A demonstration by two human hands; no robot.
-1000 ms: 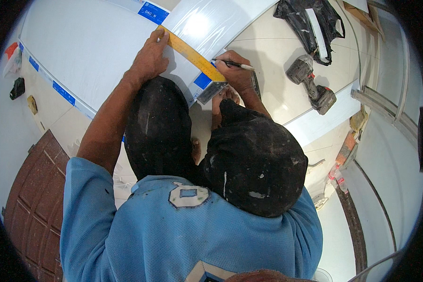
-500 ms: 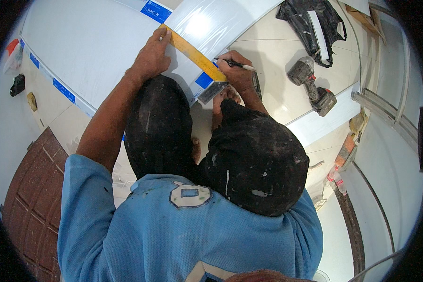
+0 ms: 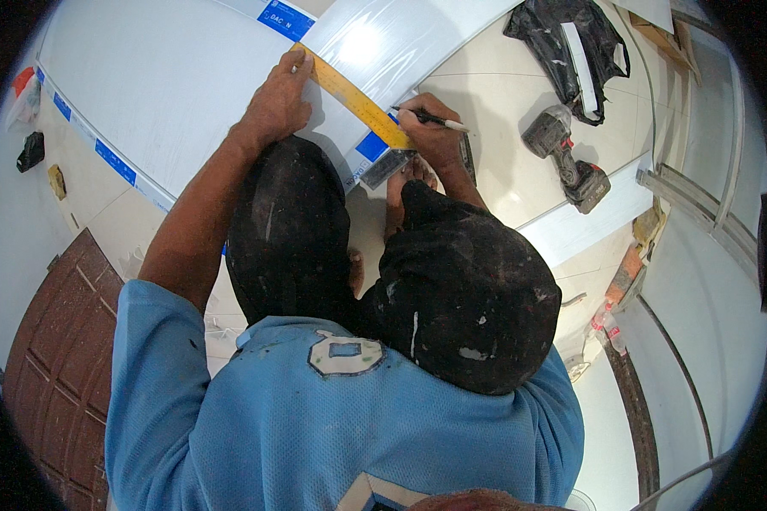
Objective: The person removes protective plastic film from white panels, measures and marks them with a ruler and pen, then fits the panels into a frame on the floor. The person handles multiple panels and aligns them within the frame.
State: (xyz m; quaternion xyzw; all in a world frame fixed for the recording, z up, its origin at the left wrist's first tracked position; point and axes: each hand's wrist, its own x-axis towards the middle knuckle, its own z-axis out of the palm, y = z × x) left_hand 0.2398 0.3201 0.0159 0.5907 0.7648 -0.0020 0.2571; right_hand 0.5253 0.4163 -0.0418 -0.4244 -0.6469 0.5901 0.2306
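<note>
Yellow-bladed try square [image 3: 354, 100] is laid slantwise across a white panel [image 3: 179, 77], its metallic stock [image 3: 387, 168] set at the panel's near edge, beside a blue label [image 3: 371, 146]. The far end of the blade is touched by the left hand [image 3: 279, 98], its fingers drawn close together — whether the blade is gripped or only pressed cannot be made out. A black pen with a white end [image 3: 441, 121] is held in the closed fingers of the right hand [image 3: 429, 139], its tip pointed toward the blade's right side. To the right, a cordless driver [image 3: 562, 157] is laid on the tiled floor [image 3: 494, 183]; beyond it, a black plastic bag [image 3: 537, 34] is partly covered by a white strip [image 3: 581, 68].
</note>
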